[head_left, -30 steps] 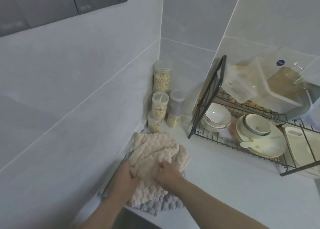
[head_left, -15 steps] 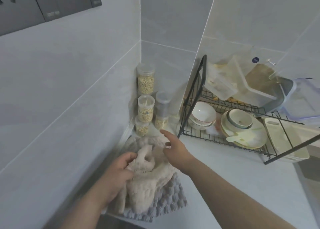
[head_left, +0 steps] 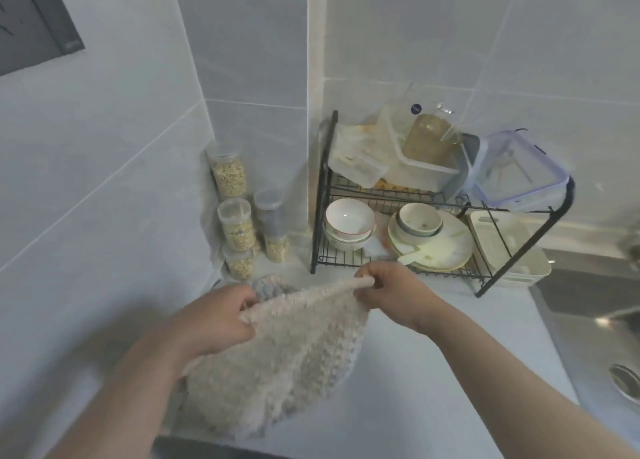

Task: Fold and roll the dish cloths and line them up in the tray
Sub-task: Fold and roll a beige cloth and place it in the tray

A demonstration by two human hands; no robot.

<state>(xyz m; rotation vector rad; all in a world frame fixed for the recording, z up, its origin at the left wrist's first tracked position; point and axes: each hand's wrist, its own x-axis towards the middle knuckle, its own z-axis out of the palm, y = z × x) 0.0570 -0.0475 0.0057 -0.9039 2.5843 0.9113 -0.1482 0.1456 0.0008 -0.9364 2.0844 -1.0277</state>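
Observation:
A cream, bobbly dish cloth (head_left: 277, 354) hangs spread out above the counter, lifted by its top edge. My left hand (head_left: 214, 320) pinches its left corner and my right hand (head_left: 391, 292) pinches its right corner. A grey cloth (head_left: 268, 287) peeks out behind the top edge, and more grey shows under the lower right of the cream one. The tray is hidden behind the hanging cloth.
Clear jars of grain (head_left: 230, 178) stand stacked in the wall corner behind the cloths. A black wire dish rack (head_left: 323, 195) with bowls, plates and plastic boxes stands to the right. A steel sink (head_left: 595, 313) lies at the far right. The white counter (head_left: 433, 389) runs under my right arm.
The cream cloth was bunched on the pile under both hands. Both hands now grip its top corners and have lifted it up and spread it out.

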